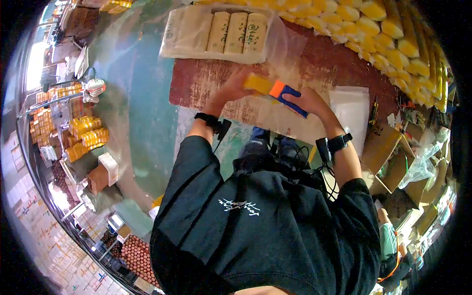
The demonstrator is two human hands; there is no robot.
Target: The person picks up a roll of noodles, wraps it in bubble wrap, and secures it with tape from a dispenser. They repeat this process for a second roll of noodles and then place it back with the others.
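My right hand (309,102) is closed round the blue handle of a tape dispenser (290,97) with an orange front part. A band of yellow tape (259,84) reaches left from the orange part. At its far end my left hand (235,88) grips it, the fingers somewhat blurred. Both hands are above the worn red-brown table (196,81). Beyond them, a clear plastic bag of cream-coloured rolls with green print (228,33) lies at the table's far left.
Many yellow-ended packs (373,27) are piled at the back right. Flat clear plastic bags (350,110) lie on the table's right side. Open cardboard boxes (386,152) stand to the right, with another person's arm (383,216) behind. Stacked yellow-and-white packs (88,132) are at left.
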